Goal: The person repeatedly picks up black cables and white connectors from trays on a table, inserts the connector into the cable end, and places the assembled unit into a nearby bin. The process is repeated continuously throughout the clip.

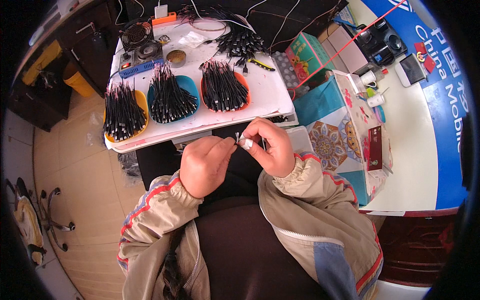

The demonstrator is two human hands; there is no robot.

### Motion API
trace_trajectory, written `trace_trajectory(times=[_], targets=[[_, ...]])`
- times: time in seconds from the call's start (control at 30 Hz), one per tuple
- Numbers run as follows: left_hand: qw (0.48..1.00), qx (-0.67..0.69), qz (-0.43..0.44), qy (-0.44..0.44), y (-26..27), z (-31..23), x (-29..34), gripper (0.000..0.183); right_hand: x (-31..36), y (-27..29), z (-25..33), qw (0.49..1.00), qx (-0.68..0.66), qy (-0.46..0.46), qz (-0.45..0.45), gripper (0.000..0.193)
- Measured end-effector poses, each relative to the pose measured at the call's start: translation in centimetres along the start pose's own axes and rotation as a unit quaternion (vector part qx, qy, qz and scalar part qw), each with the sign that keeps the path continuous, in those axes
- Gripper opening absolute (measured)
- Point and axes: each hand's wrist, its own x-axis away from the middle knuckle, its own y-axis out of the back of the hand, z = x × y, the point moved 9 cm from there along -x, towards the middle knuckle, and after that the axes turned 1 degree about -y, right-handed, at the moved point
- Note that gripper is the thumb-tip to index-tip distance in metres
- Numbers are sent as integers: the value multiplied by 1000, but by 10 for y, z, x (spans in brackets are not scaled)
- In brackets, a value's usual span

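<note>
Both bare hands meet just off the near edge of the white-topped desk [272,97], above the person's lap. The left hand [206,162] pinches a slim dark cable end with pale wire strands [238,141] between thumb and fingers; the right hand [271,146] grips the same piece from the three o'clock side, its thumb and a fingertip covered in white wraps [246,143]. Most of the piece is hidden by the fingers.

Taking the hands as the clock's centre, a yellow plastic tray [145,111] lies between nine and ten o'clock, a turquoise plastic tray [190,86] at ten, and an orange-red plastic tray [245,104] just short of twelve. Each is heaped with short black cables [223,87] whose metal plugs point toward the person and whose pinkish wire ends point away.

Past ten o'clock, beyond the trays, stands a blue-fronted metal device [141,65]; a round tin [176,57] sits at eleven. A loose pile of black cables [241,45] lies at twelve, and a yellow-and-black knife-like tool [261,65] at half past twelve.
</note>
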Motion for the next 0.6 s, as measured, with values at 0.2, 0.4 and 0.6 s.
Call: trace_trajectory(times=[0.2,0.4,0.6], targets=[[881,394,89,245,-20,41,21,15,-5,1,7,998,-34,12,56,19],[826,468,123,290,-30,49,27,13,-5,-7,30,987,69,128,68,18],[803,522,60,282,-31,48,28,12,5,-7,13,988,56,116,83,17]])
